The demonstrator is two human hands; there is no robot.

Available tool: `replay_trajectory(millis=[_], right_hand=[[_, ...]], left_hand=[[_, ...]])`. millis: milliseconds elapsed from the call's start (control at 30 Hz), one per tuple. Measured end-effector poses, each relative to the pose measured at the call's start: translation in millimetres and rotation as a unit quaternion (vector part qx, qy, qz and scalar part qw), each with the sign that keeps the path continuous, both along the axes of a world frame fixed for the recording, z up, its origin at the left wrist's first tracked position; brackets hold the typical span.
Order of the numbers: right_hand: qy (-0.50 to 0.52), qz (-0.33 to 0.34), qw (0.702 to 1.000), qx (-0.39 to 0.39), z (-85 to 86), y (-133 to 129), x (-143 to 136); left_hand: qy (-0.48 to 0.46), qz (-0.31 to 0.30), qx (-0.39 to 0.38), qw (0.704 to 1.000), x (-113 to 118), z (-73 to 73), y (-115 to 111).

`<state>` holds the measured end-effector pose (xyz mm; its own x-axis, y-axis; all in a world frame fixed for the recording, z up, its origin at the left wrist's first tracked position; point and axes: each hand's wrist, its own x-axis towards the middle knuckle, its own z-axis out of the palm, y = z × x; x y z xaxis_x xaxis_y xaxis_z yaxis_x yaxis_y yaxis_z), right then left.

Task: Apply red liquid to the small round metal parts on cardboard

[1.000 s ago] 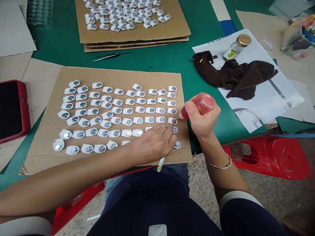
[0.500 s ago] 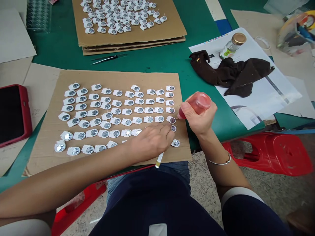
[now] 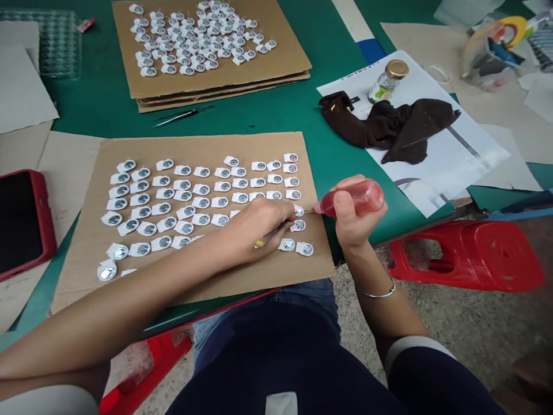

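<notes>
Rows of small white tabs with round silver discs lie on a cardboard sheet [image 3: 242,276]. My right hand [image 3: 356,222] is wrapped round a soft red bottle [image 3: 360,197], its thin tip pointing left at a disc piece [image 3: 298,211] near the sheet's right edge. My left hand [image 3: 265,227] rests over the rows with its fingers pinched on a slim tool [image 3: 274,233] like tweezers, whose end reaches toward the right column. Its hand and forearm cover part of the lower rows.
Behind lies a cardboard stack [image 3: 216,86] with many more pieces, and tweezers [image 3: 184,116] before it. A phone [image 3: 23,222] is at left. A dark cloth [image 3: 389,129] and glass jar [image 3: 387,80] lie on paper at right, above a red stool [image 3: 466,256].
The camera view has shifted slightly. My left hand has turned, and the slim tool now lies across its fingers. The red bottle is more level, with its tip toward the disc piece.
</notes>
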<state>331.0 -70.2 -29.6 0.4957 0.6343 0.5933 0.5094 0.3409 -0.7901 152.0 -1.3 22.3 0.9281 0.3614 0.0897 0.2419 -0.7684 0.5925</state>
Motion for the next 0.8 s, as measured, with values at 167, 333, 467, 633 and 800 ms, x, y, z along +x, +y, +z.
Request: replay_trajectory(millis=[167, 333, 467, 633, 800], right_hand=[[-0.020, 0.008, 0.999, -0.027, 0.6, 0.2, 0.6], [-0.033, 0.008, 0.999, -0.042, -1.3, 0.0, 0.3], [-0.046, 0.002, 0.997, -0.060, -2.5, -0.2, 0.9], [-0.053, -0.003, 0.997, -0.058, -1.3, 0.0, 0.4], [-0.055, 0.000, 0.998, -0.031, -0.6, 1.3, -1.7]], left_hand=[[-0.011, 0.005, -0.010, 1.000, -1.1, -1.9, -0.8], [-0.016, 0.005, -0.005, 1.000, -1.2, -2.3, -0.3], [-0.019, 0.007, -0.002, 1.000, -1.5, -2.2, -0.2], [-0.012, 0.007, -0.004, 1.000, -1.6, -2.1, -0.6], [-0.012, 0.007, -0.010, 1.000, -1.3, -1.4, -1.0]])
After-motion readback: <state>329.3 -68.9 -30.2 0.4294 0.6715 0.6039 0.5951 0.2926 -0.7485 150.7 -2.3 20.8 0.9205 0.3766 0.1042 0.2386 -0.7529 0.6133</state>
